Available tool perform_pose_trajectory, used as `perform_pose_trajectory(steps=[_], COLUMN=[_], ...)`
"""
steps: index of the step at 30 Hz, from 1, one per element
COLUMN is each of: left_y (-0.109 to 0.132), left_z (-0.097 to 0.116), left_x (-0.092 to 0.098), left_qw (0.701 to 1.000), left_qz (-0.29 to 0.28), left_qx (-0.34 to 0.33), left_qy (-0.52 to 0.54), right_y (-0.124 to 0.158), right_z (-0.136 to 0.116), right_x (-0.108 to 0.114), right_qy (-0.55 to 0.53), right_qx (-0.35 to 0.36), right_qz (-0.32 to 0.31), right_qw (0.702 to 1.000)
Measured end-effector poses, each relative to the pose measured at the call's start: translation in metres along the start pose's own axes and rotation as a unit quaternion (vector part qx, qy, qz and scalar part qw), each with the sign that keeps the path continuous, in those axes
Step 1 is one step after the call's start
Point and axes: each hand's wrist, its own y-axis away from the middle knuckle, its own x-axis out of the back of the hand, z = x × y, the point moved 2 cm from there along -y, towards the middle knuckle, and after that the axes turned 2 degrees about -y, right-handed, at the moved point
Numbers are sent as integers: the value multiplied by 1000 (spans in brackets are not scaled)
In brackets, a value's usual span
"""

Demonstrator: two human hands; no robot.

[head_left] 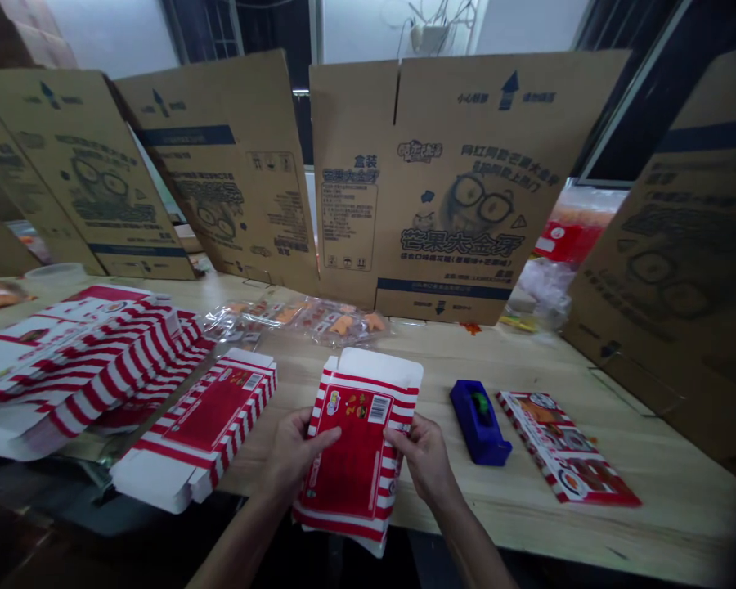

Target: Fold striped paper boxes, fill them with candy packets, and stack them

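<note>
Between both hands I hold a red-and-white striped carton point(347, 454) at the table's front edge, its red back panel with a barcode facing me and a white flap sticking up at the top. My left hand point(298, 446) grips its left side, thumb lying on the panel. On the right edge my right hand point(423, 454) pinches it, thumb in front. The fingers behind the carton are hidden. To the left lies another striped carton point(212, 413) with its end flaps out. A blue tape dispenser point(479, 425) with green tape sits to the right.
A stack of striped cartons point(98, 360) covers the table's left side. Clear packets with orange pieces point(343, 321) lie at the back. A printed flat pack point(567, 448) rests at the right. Tall cardboard sheets point(442, 188) stand along the rear, another point(680, 270) at right.
</note>
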Motion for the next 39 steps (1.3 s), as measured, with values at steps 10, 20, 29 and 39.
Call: perform_pose_trajectory(steps=[10,20,29,39], left_y=[-10,-11,-14,-40], left_z=[-54,-53,-59,-56], left_x=[13,24,45,58], left_qw=[993,993,987,998], left_qz=[-92,-69,-2,9], left_qx=[45,69,78,-1], left_qy=[-56,59,141,62], right_y=[-17,0,31,-9], right_z=[15,42,69,64], right_x=[31,12,-8,0], right_qy=[-8,-23,0,192], right_qx=[-43,-127,-207,-49], right_qz=[72,39,-59,48], right_qw=[996,991,976,979])
